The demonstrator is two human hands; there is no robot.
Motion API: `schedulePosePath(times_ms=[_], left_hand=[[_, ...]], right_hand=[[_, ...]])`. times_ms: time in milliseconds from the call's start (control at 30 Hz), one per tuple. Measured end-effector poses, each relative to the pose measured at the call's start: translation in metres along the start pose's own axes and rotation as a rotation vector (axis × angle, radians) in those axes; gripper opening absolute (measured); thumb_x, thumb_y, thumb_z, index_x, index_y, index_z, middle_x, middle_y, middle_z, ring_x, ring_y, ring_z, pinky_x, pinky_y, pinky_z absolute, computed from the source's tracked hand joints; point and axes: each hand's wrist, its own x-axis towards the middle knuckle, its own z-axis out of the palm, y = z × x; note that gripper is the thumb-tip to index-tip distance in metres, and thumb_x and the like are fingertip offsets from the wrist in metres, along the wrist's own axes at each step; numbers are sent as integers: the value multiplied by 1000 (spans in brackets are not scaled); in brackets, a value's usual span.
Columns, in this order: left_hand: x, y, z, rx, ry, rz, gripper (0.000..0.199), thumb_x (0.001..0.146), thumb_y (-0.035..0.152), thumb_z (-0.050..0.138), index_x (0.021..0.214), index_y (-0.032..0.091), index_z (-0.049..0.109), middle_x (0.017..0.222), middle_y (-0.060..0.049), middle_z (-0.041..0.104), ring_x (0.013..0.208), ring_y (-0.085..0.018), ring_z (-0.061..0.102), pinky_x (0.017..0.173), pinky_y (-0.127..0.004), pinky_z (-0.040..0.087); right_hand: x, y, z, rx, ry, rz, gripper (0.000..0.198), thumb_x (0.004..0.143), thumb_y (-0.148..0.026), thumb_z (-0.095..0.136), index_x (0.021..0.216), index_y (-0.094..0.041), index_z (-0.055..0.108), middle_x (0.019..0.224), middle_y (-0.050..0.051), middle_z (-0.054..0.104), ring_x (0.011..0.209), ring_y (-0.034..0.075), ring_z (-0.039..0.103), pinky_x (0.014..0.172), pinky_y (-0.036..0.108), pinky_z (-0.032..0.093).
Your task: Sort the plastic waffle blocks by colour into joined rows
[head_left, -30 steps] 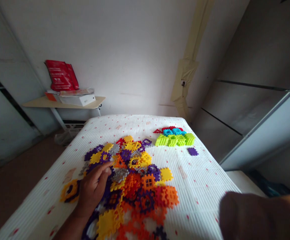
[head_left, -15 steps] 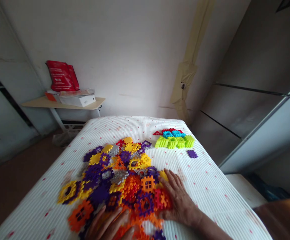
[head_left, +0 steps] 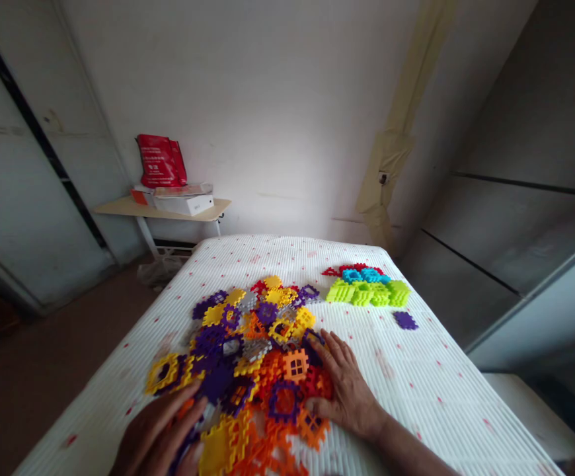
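Observation:
A heap of interlocking plastic tiles (head_left: 268,360) in purple, yellow, orange, red and grey lies on a white ribbed bed cover (head_left: 446,423). My right hand (head_left: 349,390) rests along the heap's right edge, fingers stretched forward over a purple tile (head_left: 312,338). Its thumb lies apart, by an orange window tile (head_left: 312,426). My left hand (head_left: 161,430) is at the near left side, its fingers extended and touching tiles. Bits of orange show between those fingers. A yellow tile (head_left: 217,448) lies just right of it.
Sorted stacks of lime green tiles (head_left: 367,293), blue tiles (head_left: 361,274) and red tiles (head_left: 357,268) stand at the back right. A lone purple tile (head_left: 406,320) lies nearby. Beyond the bed, a small table (head_left: 119,206) holds boxes and a red bag (head_left: 161,162).
My left hand has moved left, over the spot of an orange window tile, and yellow tiles now show at the near edge. My right hand stays at the heap's right side. The view has shifted.

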Motion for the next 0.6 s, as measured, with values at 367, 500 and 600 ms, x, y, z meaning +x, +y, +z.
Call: schedulePosePath(times_ms=[367, 500, 600], left_hand=[[30, -72, 23, -234, -254, -863, 60, 82, 51, 41, 136, 24, 37, 144, -8, 40, 133, -28, 34, 111, -47, 23], [37, -66, 30, -353, -240, -777, 55, 82, 47, 46, 134, 29, 40, 143, -4, 41, 132, -25, 36, 111, -44, 25], [41, -61, 36, -429, -256, -718, 55, 83, 47, 46, 135, 30, 39, 144, -3, 40, 134, -24, 33, 112, -43, 23]], right_hand=[[18, -12, 9, 263, 168, 40, 70, 79, -51, 57, 139, -23, 34, 147, 11, 25, 134, 31, 25, 107, 50, 30], [38, -18, 7, 413, 264, 8, 61, 80, -43, 56, 135, -23, 39, 144, 11, 32, 132, 28, 30, 106, 47, 32], [54, -25, 2, 483, 299, -24, 55, 80, -39, 57, 131, -22, 44, 142, 12, 35, 131, 27, 33, 106, 46, 32]])
